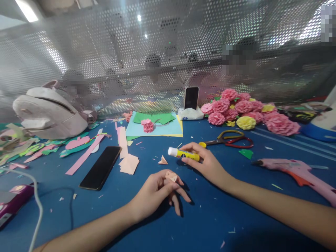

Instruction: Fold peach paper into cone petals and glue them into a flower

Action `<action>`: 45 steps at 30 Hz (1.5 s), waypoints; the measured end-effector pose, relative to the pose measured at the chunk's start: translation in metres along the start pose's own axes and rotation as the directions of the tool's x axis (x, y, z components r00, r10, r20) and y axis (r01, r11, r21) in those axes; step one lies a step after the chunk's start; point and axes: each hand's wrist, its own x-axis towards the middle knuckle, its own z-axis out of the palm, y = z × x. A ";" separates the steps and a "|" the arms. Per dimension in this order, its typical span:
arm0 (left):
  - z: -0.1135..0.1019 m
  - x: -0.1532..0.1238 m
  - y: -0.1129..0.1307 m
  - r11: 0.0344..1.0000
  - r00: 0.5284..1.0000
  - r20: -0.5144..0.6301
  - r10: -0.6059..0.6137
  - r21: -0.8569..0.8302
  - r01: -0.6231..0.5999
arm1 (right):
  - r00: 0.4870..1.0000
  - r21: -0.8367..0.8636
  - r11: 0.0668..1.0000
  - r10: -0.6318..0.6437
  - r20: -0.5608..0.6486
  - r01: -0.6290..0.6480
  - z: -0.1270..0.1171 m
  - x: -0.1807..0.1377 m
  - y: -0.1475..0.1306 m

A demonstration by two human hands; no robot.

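Observation:
My left hand (160,190) rests on the blue table and pinches a small folded piece of peach paper (171,175) between thumb and fingers. My right hand (207,162) lies a little further back and to the right, its fingers closed round a yellow glue stick (183,153) whose white uncapped end points left. The stick's yellow cap (202,144) sits just behind that hand. Another folded peach piece (163,160) lies on the table between the hands. A small stack of peach paper squares (128,163) lies to the left.
A black phone (100,167) lies at the left, a pink glue gun (299,173) at the right. Scissors (231,140) lie behind my right hand. Paper flowers (244,112), coloured sheets (154,126), a propped phone (191,98), a pale bag (48,113) and paper scraps line the back.

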 end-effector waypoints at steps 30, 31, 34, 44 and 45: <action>0.004 0.001 0.005 1.000 1.000 0.005 -0.004 0.023 0.004 | 0.749 -0.314 0.682 -0.569 0.339 0.660 0.000 -0.019 -0.043; 0.004 0.001 0.006 1.000 1.000 0.003 -0.006 0.022 0.006 | 0.743 -0.310 0.677 -0.577 0.341 0.668 0.000 -0.018 -0.042; 0.004 0.000 0.009 1.000 1.000 0.014 -0.011 0.019 0.011 | 0.725 -0.309 0.657 -0.597 0.342 0.687 0.000 -0.018 -0.038; -0.001 0.000 0.002 1.000 1.000 0.025 -0.007 0.015 0.007 | 0.736 -0.308 0.669 -0.600 0.313 0.677 -0.004 -0.014 -0.041; -0.001 0.000 0.002 1.000 1.000 0.025 -0.006 0.012 0.005 | 0.742 -0.286 0.685 -0.604 0.290 0.670 -0.004 -0.013 -0.042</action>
